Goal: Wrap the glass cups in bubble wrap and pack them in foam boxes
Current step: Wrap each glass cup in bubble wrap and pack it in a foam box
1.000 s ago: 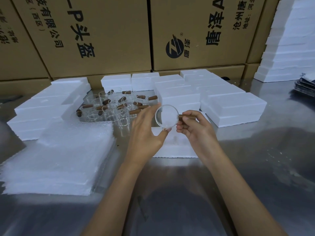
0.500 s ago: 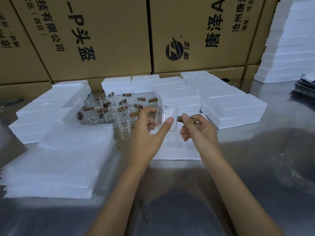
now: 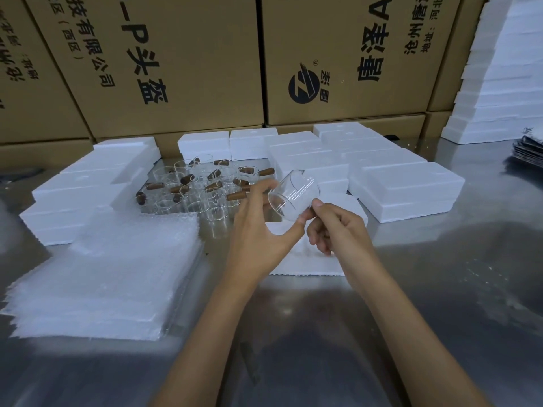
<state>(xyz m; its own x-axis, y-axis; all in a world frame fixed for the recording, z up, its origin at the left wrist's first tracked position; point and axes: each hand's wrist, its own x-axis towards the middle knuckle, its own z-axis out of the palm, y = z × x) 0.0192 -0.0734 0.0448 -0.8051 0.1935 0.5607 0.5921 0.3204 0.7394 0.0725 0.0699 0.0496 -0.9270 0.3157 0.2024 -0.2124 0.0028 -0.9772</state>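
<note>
Nearest, the steel table point(image 3: 440, 289) carries a bubble wrap stack point(image 3: 111, 274) at left. Above a loose sheet point(image 3: 308, 259), both hands hold one glass cup point(image 3: 293, 198) in the air: the left hand point(image 3: 258, 230) pinches its body between thumb and fingers, while the right hand point(image 3: 335, 227) curls its fingers, apparently around the handle, which is hidden. A second ago the cup's circular end faced the camera; it has since been turned, so its long axis now tilts up and away to the right. Judgement: inspection done, wrapping not begun. Beyond lie the remaining cups point(image 3: 199, 186), ringed by foam boxes point(image 3: 405, 189).
</note>
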